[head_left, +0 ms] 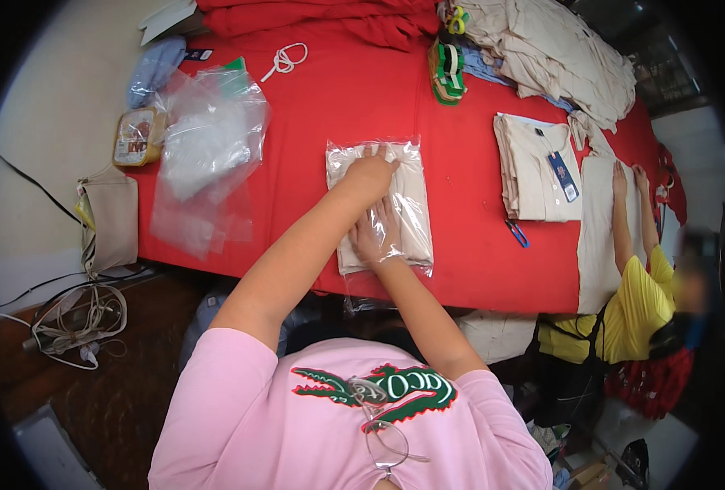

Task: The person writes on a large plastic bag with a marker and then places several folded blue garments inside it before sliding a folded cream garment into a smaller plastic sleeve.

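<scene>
A folded beige garment (pixel 411 196) lies in a clear plastic bag (pixel 418 147) on the red-covered table, close to its near edge. My left hand (pixel 370 175) presses on the far part of this package from above, fingers resting on the plastic. Nearer to me, my right hand (pixel 376 233) lies flat on the garment with its fingers stretched forward. Shiny plastic shows over part of the right hand, which seems to be inside the bag's near end. Loose plastic hangs past the table edge below the package.
Clear empty bags (pixel 207 147) lie left, beside a plastic food tub (pixel 136 137). A folded tagged shirt (pixel 534 171) and blue snips (pixel 517 233) sit right. Another person in yellow (pixel 636 302) rests both hands on beige cloth (pixel 597 229). A garment heap (pixel 550 49) fills the far right.
</scene>
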The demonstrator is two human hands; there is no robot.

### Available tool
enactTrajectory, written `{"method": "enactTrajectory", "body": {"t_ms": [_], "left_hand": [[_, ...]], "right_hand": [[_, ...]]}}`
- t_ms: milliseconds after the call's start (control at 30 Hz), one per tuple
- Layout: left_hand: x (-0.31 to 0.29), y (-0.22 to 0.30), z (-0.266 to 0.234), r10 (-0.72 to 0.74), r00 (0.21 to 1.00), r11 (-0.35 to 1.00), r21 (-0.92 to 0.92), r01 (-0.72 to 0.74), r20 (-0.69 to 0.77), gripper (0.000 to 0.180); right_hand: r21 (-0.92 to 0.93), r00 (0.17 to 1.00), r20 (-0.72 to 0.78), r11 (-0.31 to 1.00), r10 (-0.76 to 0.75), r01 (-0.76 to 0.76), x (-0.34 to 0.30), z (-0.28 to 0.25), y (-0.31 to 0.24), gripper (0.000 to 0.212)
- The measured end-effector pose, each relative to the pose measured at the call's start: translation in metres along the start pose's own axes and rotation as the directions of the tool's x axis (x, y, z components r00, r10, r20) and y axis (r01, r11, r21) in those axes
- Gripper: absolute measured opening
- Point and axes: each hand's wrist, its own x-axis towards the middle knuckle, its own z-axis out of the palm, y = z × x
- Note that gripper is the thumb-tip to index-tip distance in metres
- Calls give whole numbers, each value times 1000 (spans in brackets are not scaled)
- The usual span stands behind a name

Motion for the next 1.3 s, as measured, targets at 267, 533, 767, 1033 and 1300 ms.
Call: {"method": "enactTrajectory", "body": {"t_ms": [267,533,767,1033,1300], "left_hand": [[-11,-4,35,33,970,999,9,-31,-240,68],[-144,34,106,344,837,878,-171,-448,-426,83],[-131,46,115,399,772,903,66,-425,-494,77],[-115,23,136,383,779,924,182,-337,-497,70],[-211,-17,145,549,814,822,-52,-566,-187,98]], "right_hand": [[184,951,304,976,55,-116,-150,-65,-6,59],[120,976,171,981,131,-153,-221,-124,-6,55],[0,955,293,999,41,-43,-191,-98,-14,62],[137,977,191,983,98,-125,-182,-100,-26,50],[-102,979,89,980,182,-173,-198,-156,31,73]]}}
